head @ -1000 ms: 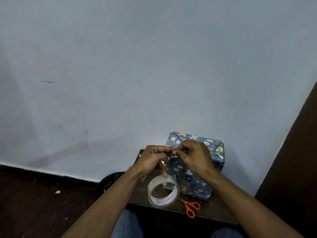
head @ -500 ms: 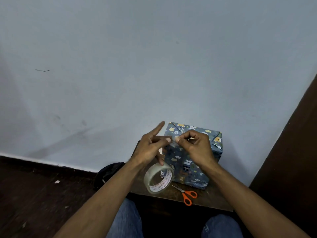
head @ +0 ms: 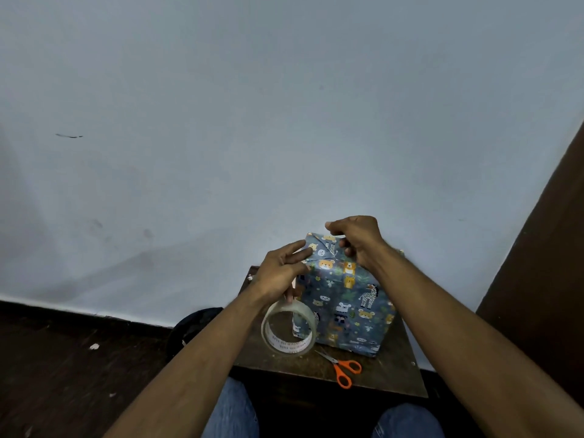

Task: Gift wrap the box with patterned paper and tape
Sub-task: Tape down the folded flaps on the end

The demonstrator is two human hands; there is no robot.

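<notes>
The box [head: 347,298], wrapped in blue paper with cartoon animals, stands on a small brown table [head: 395,374]. My left hand [head: 281,273] is at the box's upper left corner. Its upper fingers touch the folded paper there, while its lower fingers hook the clear tape roll [head: 288,330], which hangs in front of the box's left face. My right hand [head: 357,240] is over the box's top with curled fingers, and its thumb and fingertips pinch the end of a clear tape strip that is barely visible. The top's far side is hidden by this hand.
Orange-handled scissors [head: 343,368] lie on the table in front of the box. A dark round object [head: 196,327] sits on the floor left of the table. A pale wall rises close behind, and my knees in jeans are under the near edge.
Both hands held a tape strip in front of the box. They have since moved up to its top: the right hand went to the far side, the left to the corner.
</notes>
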